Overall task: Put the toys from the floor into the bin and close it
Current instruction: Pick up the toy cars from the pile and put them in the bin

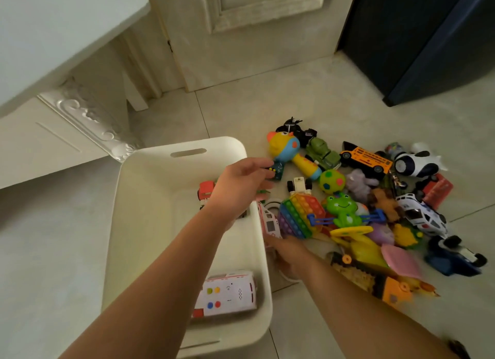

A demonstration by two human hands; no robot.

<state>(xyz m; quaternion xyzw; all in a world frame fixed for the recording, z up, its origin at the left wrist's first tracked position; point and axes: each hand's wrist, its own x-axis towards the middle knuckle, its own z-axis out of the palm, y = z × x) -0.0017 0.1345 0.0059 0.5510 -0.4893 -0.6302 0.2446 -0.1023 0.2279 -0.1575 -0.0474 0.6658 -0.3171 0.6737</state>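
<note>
Head view: white bin (150, 198) sits open on the tiled floor (308, 104), low centre. Nearest inside it, a white toy bus (227, 295) with coloured buttons lies against the near right wall. Right hand (289, 254) is down on the floor just outside the bin's right wall, fingers reaching to a white-and-pink toy vehicle (270, 223); grip is blurred, can't tell if the fingers are closed on it. Orange construction toy (388, 286) lies just right of that forearm. Left hand (241, 187) hovers over the bin's right rim, fingers pinching a small green toy car (277, 171). Red truck (207, 190) is in the bin, partly under that hand. The rest of the toys are piled on the floor right of the bin: rainbow pop toy (300, 214), green frog (342, 206), white police car (423, 216), yellow school bus (367, 157), duck-head microphone (286, 149), black motorcycle (294, 128) farthest. Cream door (241, 37) and dark cabinet (428, 37) behind.
</note>
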